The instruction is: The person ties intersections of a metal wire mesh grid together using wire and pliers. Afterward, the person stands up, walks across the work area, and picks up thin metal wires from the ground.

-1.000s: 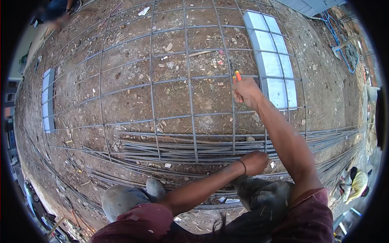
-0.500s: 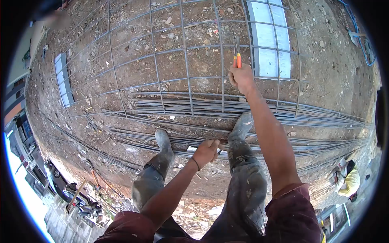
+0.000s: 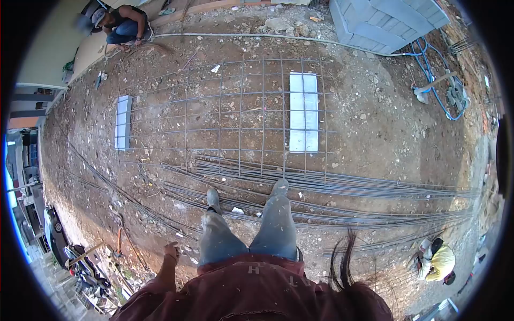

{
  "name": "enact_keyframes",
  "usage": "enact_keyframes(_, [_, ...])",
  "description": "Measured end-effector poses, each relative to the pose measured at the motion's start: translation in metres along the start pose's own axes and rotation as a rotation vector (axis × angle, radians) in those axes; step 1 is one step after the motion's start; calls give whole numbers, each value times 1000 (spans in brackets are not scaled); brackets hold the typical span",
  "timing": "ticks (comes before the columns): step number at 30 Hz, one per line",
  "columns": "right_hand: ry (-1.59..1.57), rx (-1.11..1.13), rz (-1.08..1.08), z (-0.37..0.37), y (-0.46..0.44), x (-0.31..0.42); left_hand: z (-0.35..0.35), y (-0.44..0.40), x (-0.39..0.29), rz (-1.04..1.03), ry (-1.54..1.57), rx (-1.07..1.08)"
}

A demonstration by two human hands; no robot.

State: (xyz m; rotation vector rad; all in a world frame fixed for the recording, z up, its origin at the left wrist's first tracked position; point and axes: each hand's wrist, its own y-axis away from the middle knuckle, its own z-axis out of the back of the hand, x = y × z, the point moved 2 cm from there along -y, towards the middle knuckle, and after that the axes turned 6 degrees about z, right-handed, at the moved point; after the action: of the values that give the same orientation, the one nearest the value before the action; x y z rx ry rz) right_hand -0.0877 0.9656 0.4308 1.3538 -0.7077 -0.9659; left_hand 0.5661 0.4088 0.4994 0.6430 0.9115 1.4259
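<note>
Head view: the person's left hand (image 3: 171,250) hangs low beside the body, its fingers looking bent, though it is too small here to tell whether they are pressed together, spread or pinching something. The right hand is out of view, so its state cannot be told. Ahead of the left hand and to its right, the grid of crossed steel rods (image 3: 263,111) lies well apart from it, passing over two pale blocks: the narrow block (image 3: 123,119) ahead and slightly left of the hand, and the broad block (image 3: 296,120) farther to its right. Between hand and grid, long loose bars (image 3: 123,192) run slantwise over the dirt ground (image 3: 375,128). A dense bundle of bars (image 3: 342,182) stretches away to the hand's right along the grid's near edge, and the person's grey boots (image 3: 279,187) stand near it. Left of the hand, and fairly near it, is an orange handle (image 3: 119,241). Far ahead and left of the hand a crouching person (image 3: 126,24) is bent over; far to its right is another person in a yellow top (image 3: 443,262). Stacked grey blocks (image 3: 383,27) and a blue hose (image 3: 421,59) are far ahead and right of the hand.
</note>
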Motion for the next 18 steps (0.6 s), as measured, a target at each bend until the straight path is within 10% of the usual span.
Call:
enact_keyframes(4, [-95,-208,7,39,65,-47,17,9,97,21,-214,94])
enact_keyframes(7, [-122,-368,131,71,70,-15,-13,40,130,-304,-669,331])
enact_keyframes(9, [-867,-257,7,86,52,19,-31,26,122,-830,-1328,258])
enact_keyframes(11, [-1320,-244,58,151,76,102,-87,78,77,-35,-274,260])
enact_keyframes(14, [-1265,-279,304,219,91,187,-141,111,-6,-366,-347,315])
enact_keyframes(16, [-1211,-304,417,242,121,225,-164,50,-49,-1166,-574,226])
enact_keyframes(18, [-1026,-430,652,264,139,265,-161,154,-97,-798,-193,367])
